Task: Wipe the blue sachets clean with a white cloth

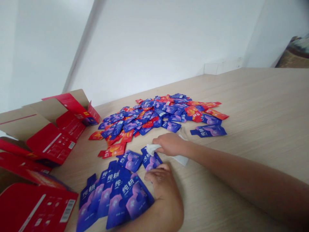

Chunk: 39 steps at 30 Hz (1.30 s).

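Note:
My right hand (pixel 170 144) is closed on a crumpled white tissue (pixel 152 149), pressing it against the top part of a blue-purple sachet (pixel 150 160). The fingers of my left hand (pixel 162 181) pinch that sachet at its lower edge, just above the table. Several blue-purple sachets (pixel 134 196) overlap in a fanned stack to the left of my left hand. One more blue sachet (pixel 130 161) lies between that stack and the one I hold. Under my right wrist, a flat white piece (pixel 181 159) shows in part.
A large pile of blue and red-orange sachets (pixel 147 116) spreads across the wooden table (pixel 241 135) beyond my hands. A single blue sachet (pixel 209 130) lies to its right. Red cardboard boxes (pixel 53 143) with raised flaps stand along the left. A white wall (pixel 164 42) rises behind.

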### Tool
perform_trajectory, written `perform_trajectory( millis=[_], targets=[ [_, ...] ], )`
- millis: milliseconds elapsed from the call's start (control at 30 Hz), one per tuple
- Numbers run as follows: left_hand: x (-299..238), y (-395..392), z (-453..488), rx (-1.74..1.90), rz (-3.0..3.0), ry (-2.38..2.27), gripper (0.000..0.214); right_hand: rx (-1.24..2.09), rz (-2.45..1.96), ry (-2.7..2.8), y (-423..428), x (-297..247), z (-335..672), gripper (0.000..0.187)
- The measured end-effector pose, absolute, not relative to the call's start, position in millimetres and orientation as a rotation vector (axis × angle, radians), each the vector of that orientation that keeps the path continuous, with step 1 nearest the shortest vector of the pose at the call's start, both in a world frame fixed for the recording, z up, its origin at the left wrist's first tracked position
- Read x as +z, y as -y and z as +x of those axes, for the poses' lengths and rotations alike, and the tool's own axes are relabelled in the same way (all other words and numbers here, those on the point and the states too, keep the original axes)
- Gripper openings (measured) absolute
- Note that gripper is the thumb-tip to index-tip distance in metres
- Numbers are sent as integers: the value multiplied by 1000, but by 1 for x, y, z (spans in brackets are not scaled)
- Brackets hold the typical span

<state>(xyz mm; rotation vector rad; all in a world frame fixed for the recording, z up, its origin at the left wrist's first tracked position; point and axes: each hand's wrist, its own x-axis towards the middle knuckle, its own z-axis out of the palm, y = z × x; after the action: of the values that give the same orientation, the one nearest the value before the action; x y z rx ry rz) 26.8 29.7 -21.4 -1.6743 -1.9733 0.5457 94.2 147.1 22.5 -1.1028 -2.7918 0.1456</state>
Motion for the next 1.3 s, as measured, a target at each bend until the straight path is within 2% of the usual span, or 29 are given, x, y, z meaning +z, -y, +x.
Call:
perform_trajectory(
  millis=[233, 500, 767, 1067, 1300],
  targets=[
    [-21, -31, 29, 550, -1631, 1969, 37, 230, -795, 2894, -129, 20, 83, 33],
    [-14, -27, 28, 628, -1643, 1907, 38, 152, -1099, 2789, -145, 18, 92, 35],
    [-15, -31, 29, 612, -1641, 1956, 39, 323, -814, 2862, -126, 24, 80, 33],
    [-15, -28, 28, 651, -1619, 1894, 37, 224, -1078, 2777, -148, 14, 92, 35],
    [-15, -29, 28, 634, -1661, 1907, 41, 350, -873, 2849, -133, 19, 82, 36]
  ],
)
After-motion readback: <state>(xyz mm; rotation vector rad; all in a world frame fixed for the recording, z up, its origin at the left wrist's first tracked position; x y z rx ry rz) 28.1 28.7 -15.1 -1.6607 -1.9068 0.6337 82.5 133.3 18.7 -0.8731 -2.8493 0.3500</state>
